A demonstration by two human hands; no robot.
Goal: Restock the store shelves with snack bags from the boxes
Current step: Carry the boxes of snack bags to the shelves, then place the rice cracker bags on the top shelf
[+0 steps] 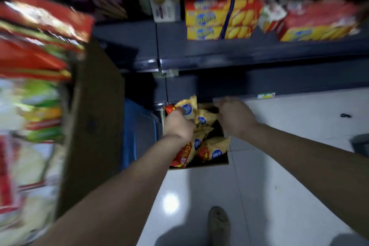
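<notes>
Left hand [177, 124]: is reaching down into the floor box [209, 165] at its far left corner, fingers curling round the held snack bag [188, 109].
Held snack bag: yellow and red with a round blue badge, is sticking up above the far edge of the floor box.
Right hand [233, 118]: is hovering over the far right corner of the floor box, knuckles up and fingers bending downward; motion blur is hiding whether it is holding anything, so I cannot tell.
Loose snack bags [213, 149]: are lying heaped inside the floor box, filling its left side and near edge.
Floor box: open cardboard, is sitting on the white tiled floor [279, 166], touching the foot of the shelf unit [219, 54].
Biscuit cartons [219, 16]: yellow and red, are sitting stacked along the front edge of the shelf unit.
Tall carton [93, 116]: is standing at the left, near the camera, carrying blurred red packets [36, 26] at its top edge.
Shoe [218, 223]: is resting on the floor, well apart from the floor box.
</notes>
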